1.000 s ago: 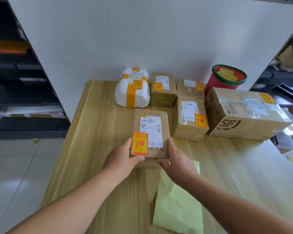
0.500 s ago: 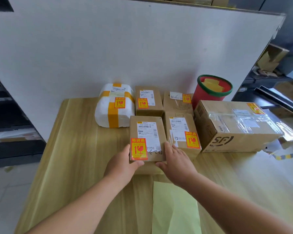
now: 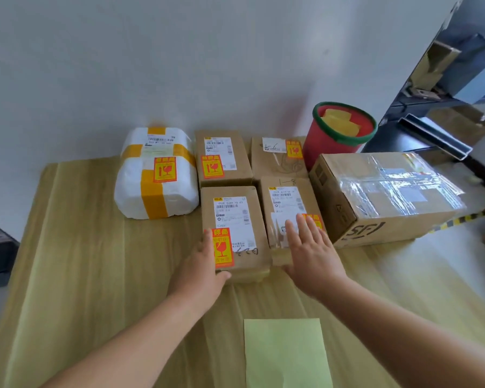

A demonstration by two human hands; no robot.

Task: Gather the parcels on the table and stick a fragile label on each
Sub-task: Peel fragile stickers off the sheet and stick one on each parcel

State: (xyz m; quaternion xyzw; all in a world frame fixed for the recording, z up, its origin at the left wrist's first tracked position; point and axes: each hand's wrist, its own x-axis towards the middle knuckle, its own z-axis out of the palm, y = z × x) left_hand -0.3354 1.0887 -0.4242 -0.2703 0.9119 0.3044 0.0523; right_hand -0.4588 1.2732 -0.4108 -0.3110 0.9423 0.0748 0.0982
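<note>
- Head camera view: the left hand (image 3: pixel 200 271) grips the near left corner of the front brown parcel (image 3: pixel 235 233), fingers along its left side and thumb curled against its near edge beside the red and yellow fragile label (image 3: pixel 222 247).
- The right hand (image 3: pixel 308 252) lies flat with fingers spread and straight, holding nothing, palm over the near end of the second brown parcel (image 3: pixel 290 208), partly covering that parcel's label.
- Both parcels stand side by side, touching or nearly so, on the wooden table (image 3: pixel 90 261).
- Behind them sit two more brown parcels (image 3: pixel 221 158) (image 3: pixel 277 158), each labelled.
- A white parcel (image 3: pixel 156 175) with yellow tape, also labelled, lies to the left.
- A large taped box (image 3: pixel 381 197) sits just right of the second parcel.
- A red bucket (image 3: pixel 339 130) with a green rim stands behind the box, against the white wall (image 3: pixel 179 65).
- A pale green sheet (image 3: pixel 286 354) lies on the table between the forearms, apart from the parcels.
</note>
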